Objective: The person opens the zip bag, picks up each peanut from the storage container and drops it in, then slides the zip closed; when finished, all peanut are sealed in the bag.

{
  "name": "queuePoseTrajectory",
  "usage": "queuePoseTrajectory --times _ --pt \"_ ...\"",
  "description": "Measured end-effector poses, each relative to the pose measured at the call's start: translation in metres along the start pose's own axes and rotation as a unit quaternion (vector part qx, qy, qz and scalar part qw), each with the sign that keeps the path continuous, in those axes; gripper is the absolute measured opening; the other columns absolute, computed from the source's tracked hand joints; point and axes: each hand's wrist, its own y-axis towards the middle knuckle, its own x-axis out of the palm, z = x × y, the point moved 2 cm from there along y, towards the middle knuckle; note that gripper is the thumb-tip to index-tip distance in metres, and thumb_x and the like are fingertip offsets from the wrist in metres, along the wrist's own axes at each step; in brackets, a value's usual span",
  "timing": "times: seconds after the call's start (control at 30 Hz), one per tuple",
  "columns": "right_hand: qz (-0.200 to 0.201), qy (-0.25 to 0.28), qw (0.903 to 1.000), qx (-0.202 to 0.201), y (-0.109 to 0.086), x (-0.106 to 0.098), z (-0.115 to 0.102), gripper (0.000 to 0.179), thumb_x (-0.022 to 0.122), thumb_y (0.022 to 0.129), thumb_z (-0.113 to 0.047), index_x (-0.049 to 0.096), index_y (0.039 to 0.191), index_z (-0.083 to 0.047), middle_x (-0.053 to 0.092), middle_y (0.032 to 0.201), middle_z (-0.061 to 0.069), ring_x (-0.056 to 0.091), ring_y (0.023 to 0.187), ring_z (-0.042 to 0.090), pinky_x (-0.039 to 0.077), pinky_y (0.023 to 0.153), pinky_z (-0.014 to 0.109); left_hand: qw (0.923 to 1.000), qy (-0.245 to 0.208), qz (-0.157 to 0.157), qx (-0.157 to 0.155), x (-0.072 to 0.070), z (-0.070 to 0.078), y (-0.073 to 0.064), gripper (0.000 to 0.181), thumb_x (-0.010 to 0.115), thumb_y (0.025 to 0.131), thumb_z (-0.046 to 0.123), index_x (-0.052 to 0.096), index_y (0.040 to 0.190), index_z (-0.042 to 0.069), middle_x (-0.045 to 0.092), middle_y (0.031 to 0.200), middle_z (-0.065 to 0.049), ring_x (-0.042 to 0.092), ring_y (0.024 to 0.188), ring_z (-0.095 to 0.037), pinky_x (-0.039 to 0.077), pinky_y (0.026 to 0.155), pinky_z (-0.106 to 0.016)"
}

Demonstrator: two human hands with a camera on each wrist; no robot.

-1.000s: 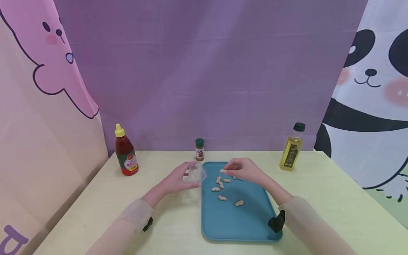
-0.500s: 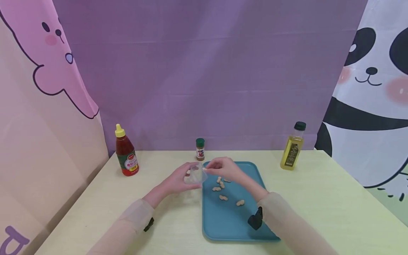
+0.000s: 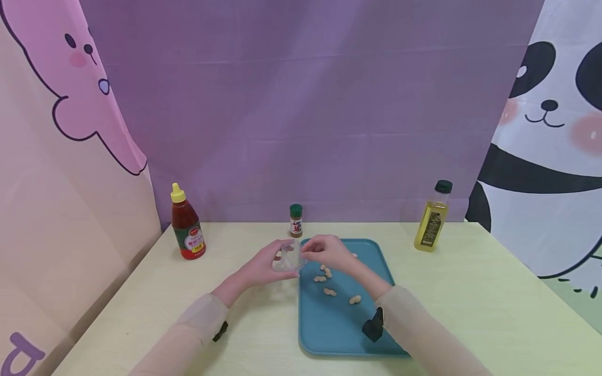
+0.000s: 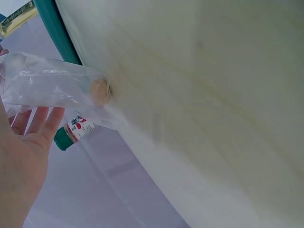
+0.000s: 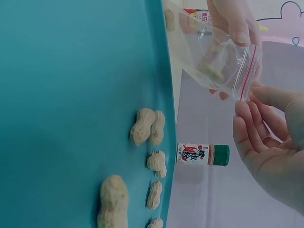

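My left hand (image 3: 265,265) grips a clear zip bag (image 5: 237,76) with a red line along its mouth, beside the blue tray (image 3: 338,331). A peanut (image 4: 99,91) lies at the bag's bottom in the left wrist view. Within the bag, a blurred yellowish shape (image 5: 211,71) shows nearer the mouth in the right wrist view. My right hand (image 3: 330,251) is at the bag's mouth, thumb and fingertips close to its edge, with no peanut visible between them. Several peanuts (image 5: 114,204) lie on the tray, some hidden behind the right hand in the head view.
A red sauce bottle (image 3: 187,230) with a yellow cap stands at the left. Behind the bag is a small green-capped spice jar (image 3: 296,222). An oil bottle (image 3: 431,222) stands at the back right. A purple cloth (image 3: 301,130) hangs beyond the table.
My right hand has carried a peanut leftward from above the tray to the bag's mouth, and the peanut has left its fingers. The left hand and bag have stayed nearly still.
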Motion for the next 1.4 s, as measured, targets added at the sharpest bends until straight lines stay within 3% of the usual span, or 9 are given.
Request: queuePoseTrajectory --times 0.3,0.67,1.1,1.4 --pt "0.000 0.008 1.0000 0.003 -0.001 -0.002 0.001 0.021 0.066 0.088 -0.024 0.069 0.102 -0.008 0.069 0.087 0.004 0.064 0.080 0.024 0.051 0.067 0.027 1.0000 0.003 0.001 0.004 0.001 0.001 0.001 0.082 0.074 0.077 0.046 0.035 0.143 0.015 0.044 0.141 0.000 0.046 0.125 -0.016 0.047 0.098 -0.034" --pt "0.006 0.004 0.9999 0.010 -0.008 -0.012 0.005 0.023 0.066 0.088 -0.024 0.069 0.103 -0.007 0.069 0.093 0.003 0.063 0.082 0.013 0.053 0.070 0.027 1.0000 0.006 0.004 0.002 0.000 0.003 0.001 0.081 0.073 0.077 0.045 0.036 0.143 0.016 0.045 0.139 -0.002 0.047 0.123 -0.017 0.047 0.098 -0.036" --pt "-0.031 0.009 0.9993 0.020 -0.051 -0.040 0.033 0.025 0.065 0.088 -0.024 0.068 0.102 -0.003 0.070 0.092 0.006 0.065 0.085 0.029 0.054 0.069 0.027 0.9999 0.014 0.006 0.002 0.000 0.001 0.001 0.083 0.075 0.076 0.045 0.036 0.143 0.014 0.047 0.137 -0.003 0.048 0.122 -0.017 0.048 0.097 -0.034" --pt "-0.057 -0.020 0.9973 0.042 -0.080 -0.052 0.057 0.028 0.067 0.087 -0.025 0.067 0.102 -0.002 0.070 0.096 0.005 0.065 0.086 0.014 0.052 0.072 0.021 0.9999 0.006 0.009 -0.003 0.000 0.002 0.000 0.083 0.076 0.075 0.045 0.037 0.142 0.015 0.049 0.135 -0.004 0.048 0.122 -0.018 0.048 0.097 -0.034"
